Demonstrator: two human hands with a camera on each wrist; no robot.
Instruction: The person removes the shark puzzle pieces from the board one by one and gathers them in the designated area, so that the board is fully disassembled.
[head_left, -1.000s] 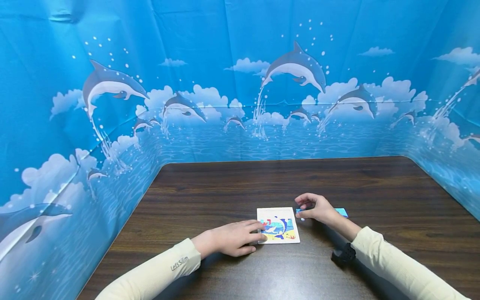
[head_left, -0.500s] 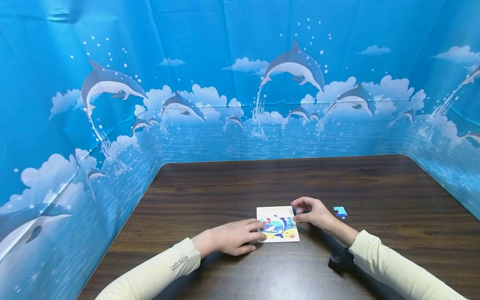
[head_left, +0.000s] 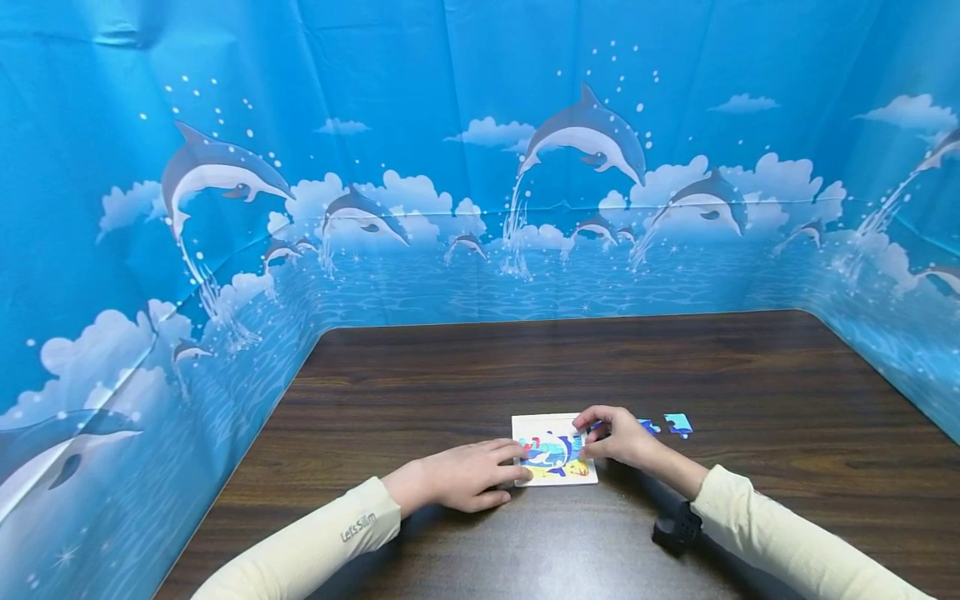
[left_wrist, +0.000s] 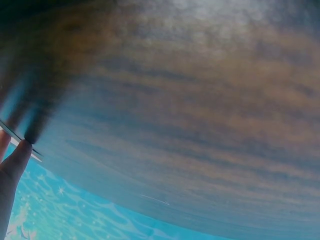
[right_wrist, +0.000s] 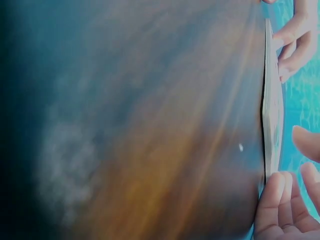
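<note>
My left hand (head_left: 468, 476) rests palm down, its extended fingers lying over the left side of a small white-framed puzzle board (head_left: 550, 418). The board carries a dolphin picture with yellow, red and blue areas, and its upper part is white. My right hand (head_left: 621, 435) is at the board's right edge, thumb and forefinger bent with their tips over that side. Something blue shows between them; I cannot tell whether it is held. In the right wrist view, several fingers (right_wrist: 280, 200) are close against the board's edge. Most of the left hand is outside the left wrist view.
Two blue puzzle pieces lie right of the right hand: one piece (head_left: 648, 427) partly hidden by it, another piece (head_left: 679, 424) farther right. A black wrist device (head_left: 677, 527) is on the right wrist. A blue dolphin-print curtain (head_left: 465, 167) surrounds the dark wooden table (head_left: 420, 367).
The right hand has moved left and slightly nearer, from over the blue pieces to the board's right side, uncovering a piece behind it. The left hand has stayed put.
</note>
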